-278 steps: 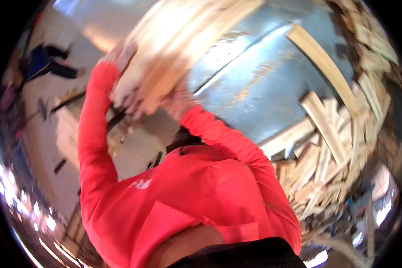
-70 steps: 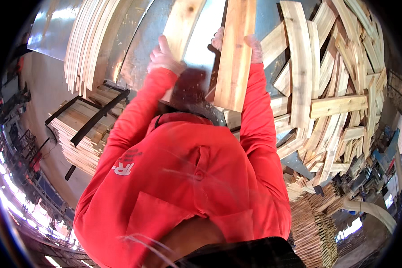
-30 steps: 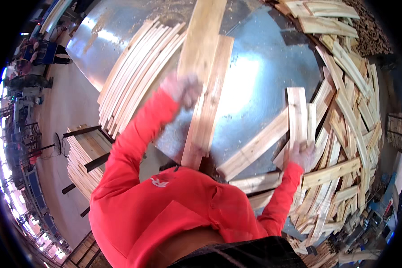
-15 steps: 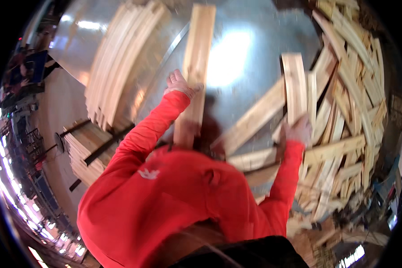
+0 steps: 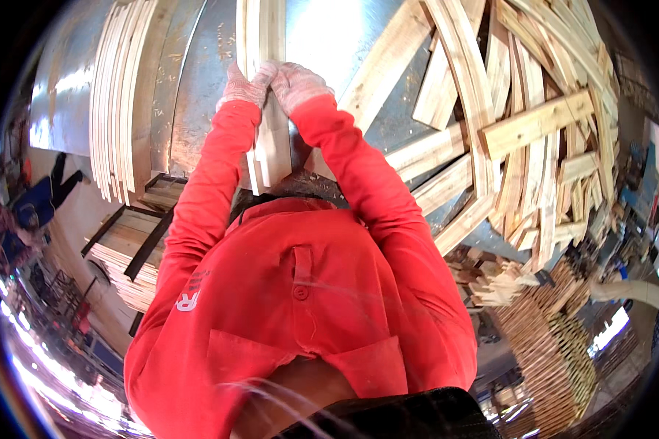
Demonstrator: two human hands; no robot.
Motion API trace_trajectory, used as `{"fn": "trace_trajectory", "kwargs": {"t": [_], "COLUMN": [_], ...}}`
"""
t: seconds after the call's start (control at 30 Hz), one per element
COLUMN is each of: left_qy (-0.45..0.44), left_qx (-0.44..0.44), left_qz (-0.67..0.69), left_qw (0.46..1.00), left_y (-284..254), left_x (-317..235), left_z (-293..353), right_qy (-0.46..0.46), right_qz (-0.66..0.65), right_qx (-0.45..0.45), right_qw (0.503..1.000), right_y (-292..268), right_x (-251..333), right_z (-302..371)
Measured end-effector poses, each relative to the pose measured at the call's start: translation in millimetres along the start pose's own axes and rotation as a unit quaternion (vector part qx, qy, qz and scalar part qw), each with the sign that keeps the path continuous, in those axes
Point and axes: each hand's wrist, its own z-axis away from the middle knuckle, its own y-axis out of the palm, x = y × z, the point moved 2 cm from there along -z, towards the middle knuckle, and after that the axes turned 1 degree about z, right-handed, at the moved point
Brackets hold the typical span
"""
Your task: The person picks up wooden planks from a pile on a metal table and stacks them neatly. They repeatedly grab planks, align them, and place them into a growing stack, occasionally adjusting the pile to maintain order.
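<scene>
Pale wooden boards [image 5: 274,150] lie side by side in front of me, some turned on their narrow edges. My left hand [image 5: 244,89], in a light glove, closes around their left side. Close against it, my right hand [image 5: 299,85], gloved too, grips from the right with its fingers bent over the boards. The fingertips of both hands nearly meet on top, and they hide the middle of the boards. Beneath lies a shiny metal table [image 5: 206,88].
To the left, a row of boards on edge [image 5: 121,95] stands on the metal. A jumbled heap of boards [image 5: 520,139] covers the right side. Stacked wood [image 5: 128,245] sits below the table's left edge, with more stacked pieces [image 5: 538,351] at lower right.
My right hand has come from the heap on the right to beside my left hand, bringing a board against the one there. My left hand has closed around the boards. The view has shifted right.
</scene>
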Motion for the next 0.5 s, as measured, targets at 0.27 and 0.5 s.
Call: {"fn": "trace_trajectory", "kwargs": {"t": [0.27, 0.5], "left_qy": [-0.024, 0.086], "left_qx": [0.018, 0.067], "left_qz": [-0.152, -0.13], "left_qw": [0.988, 0.986], "left_y": [0, -5], "left_x": [-35, -37], "left_z": [11, 48], "right_qy": [0.199, -0.079], "right_qz": [0.165, 0.038], "right_qx": [-0.294, -0.042], "right_qw": [0.92, 0.995], "right_y": [-10, -20], "right_x": [-113, -39], "right_z": [3, 20]}}
